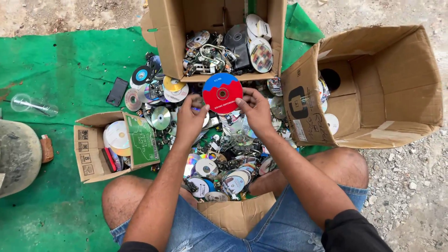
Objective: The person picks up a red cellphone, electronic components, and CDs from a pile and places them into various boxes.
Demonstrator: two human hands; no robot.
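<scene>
Red-and-blue disc (222, 93) pinched at its edges by left hand (189, 119) and right hand (255, 109).

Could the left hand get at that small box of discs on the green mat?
Probably yes. The small box lies open just left of the left hand, with nothing between, though that hand now helps hold the red and blue disc.

Outdoor scrap-sorting spot: gravel ground (401, 196), green tarp (56, 70), disc heap (219, 158).
</scene>
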